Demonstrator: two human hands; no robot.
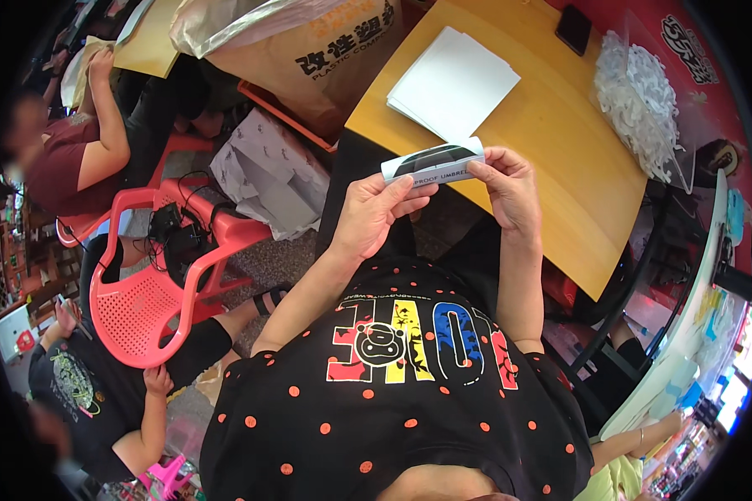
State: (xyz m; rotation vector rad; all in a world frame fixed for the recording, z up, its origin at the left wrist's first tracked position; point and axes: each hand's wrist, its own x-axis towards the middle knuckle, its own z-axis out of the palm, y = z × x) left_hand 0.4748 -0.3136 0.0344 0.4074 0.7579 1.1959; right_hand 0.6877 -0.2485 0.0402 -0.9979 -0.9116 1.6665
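Above my lap, near the table's edge, I hold a curled printed sheet (434,162), white with a dark umbrella picture on it. Its left end is pinched between the thumb and fingers of my left hand (370,215). My right hand (511,190) grips the other end, thumb in front. Just beyond the sheet, a stack of white paper sheets (459,79) lies on the yellow table (576,192), its edges slightly fanned.
A dark phone (573,30) lies at the table's far edge. White curled strips (635,104) are piled at the right behind clear plastic. A large printed sack (309,63) and crumpled paper (267,171) stand left of the table. A red plastic chair (138,305) holds black cables; people sit nearby.
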